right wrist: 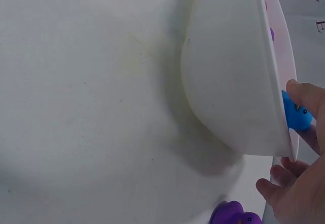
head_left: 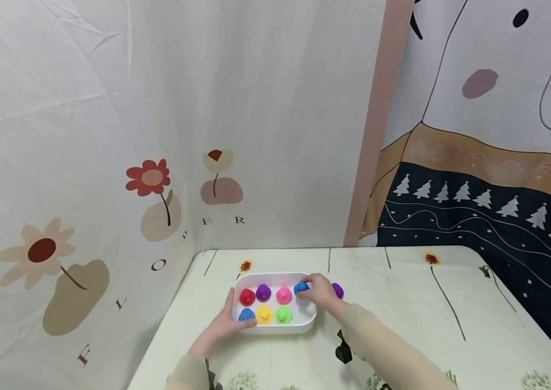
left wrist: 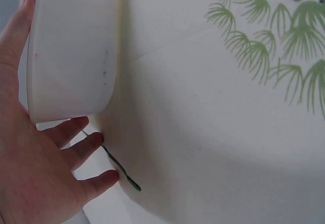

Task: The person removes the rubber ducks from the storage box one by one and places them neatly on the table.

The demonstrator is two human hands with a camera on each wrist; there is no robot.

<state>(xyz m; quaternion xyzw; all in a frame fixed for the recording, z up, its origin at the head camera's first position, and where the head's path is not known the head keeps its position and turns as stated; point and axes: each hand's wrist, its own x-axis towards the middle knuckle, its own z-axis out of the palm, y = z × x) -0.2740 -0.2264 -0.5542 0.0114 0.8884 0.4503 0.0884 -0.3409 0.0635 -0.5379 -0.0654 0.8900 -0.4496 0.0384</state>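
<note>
A white tray (head_left: 280,329) stands on the table. My left hand (head_left: 224,324) holds its left end, thumb over the rim and fingers along the outside. My right hand (head_left: 321,292) pinches a blue rubber duck (right wrist: 295,111) between thumb and fingers at the tray's right end, level with the rim. Inside the tray sit a red duck (head_left: 247,297), a purple duck (head_left: 263,292) and a pink duck (head_left: 284,295) along the back. In front are another blue duck (head_left: 246,314), partly covered by my left thumb, a yellow duck (head_left: 264,314) and a green duck (head_left: 283,314).
A second purple duck (head_left: 337,290) lies on the table just right of the tray, partly behind my right hand. The floral tablecloth (head_left: 402,303) ends at the back against a printed hanging cloth (head_left: 280,162).
</note>
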